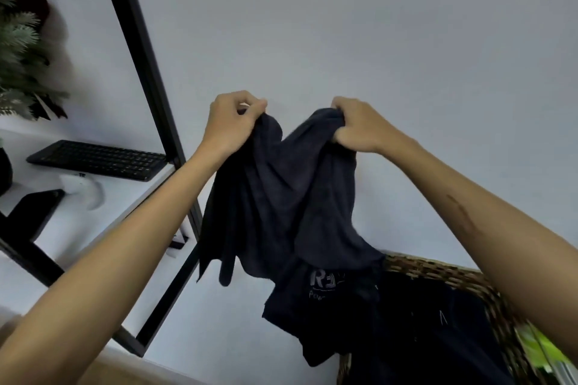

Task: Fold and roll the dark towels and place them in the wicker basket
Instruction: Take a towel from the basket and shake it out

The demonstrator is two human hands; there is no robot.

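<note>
A dark towel is held up in the air, its top edge pinched by the left hand and bunched in the closed right hand. It hangs crumpled, unfolded, above the wicker basket. Dark cloths, one bearing printed letters, are draped loosely over the basket. No rolled towel is seen; folding, rolling and placing appear yet to be done.

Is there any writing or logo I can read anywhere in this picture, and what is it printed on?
"RE": large pale letters on the dark cloth draped over the wicker basket; the rest of the word is hidden by a fold.
"POW": a smaller line beneath it, cut off and faint, so uncertain.
Keyboard key legends: too small and blurred to read.
Held dark towel: no text visible.
</note>
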